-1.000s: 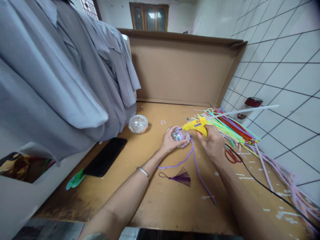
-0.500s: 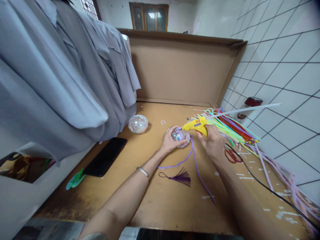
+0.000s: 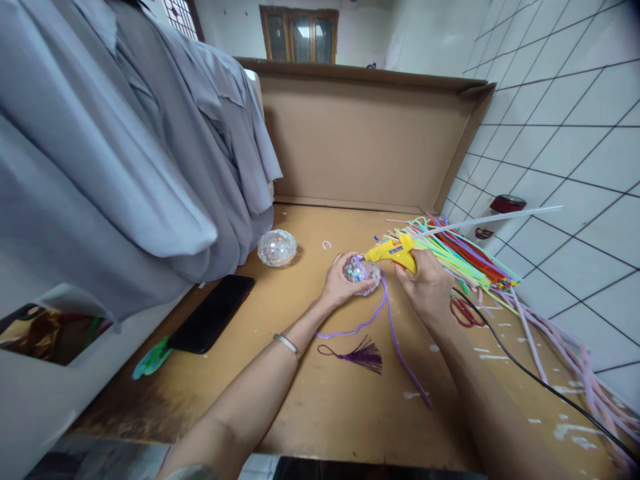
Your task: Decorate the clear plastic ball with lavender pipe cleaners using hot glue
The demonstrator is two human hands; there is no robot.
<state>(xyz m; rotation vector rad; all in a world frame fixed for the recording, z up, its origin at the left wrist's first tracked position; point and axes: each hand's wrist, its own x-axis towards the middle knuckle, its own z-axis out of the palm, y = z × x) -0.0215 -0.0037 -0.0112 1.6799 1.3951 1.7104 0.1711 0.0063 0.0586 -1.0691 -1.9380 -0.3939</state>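
Observation:
My left hand [image 3: 343, 281] is closed around a clear faceted ball [image 3: 367, 277] with bits of colour inside. In my right hand [image 3: 425, 280] is a yellow glue gun [image 3: 393, 251], a long clear glue stick [image 3: 490, 219] sticking out of its back. The gun's nozzle is at the top of the ball, by a bit of purple pipe cleaner; whether it touches I cannot tell. Purple pipe cleaners [image 3: 400, 353] trail from the ball over the table. A dark purple tassel [image 3: 363, 355] lies in front of the ball.
A second clear faceted piece [image 3: 277, 248] sits at the back left, near a black phone [image 3: 213, 313]. Coloured pipe cleaners [image 3: 450, 257] are heaped at the right, with red scissors [image 3: 466, 312] and a black cord [image 3: 520, 360]. Grey cloth [image 3: 200, 167] hangs at the left. Cardboard [image 3: 360, 140] stands behind.

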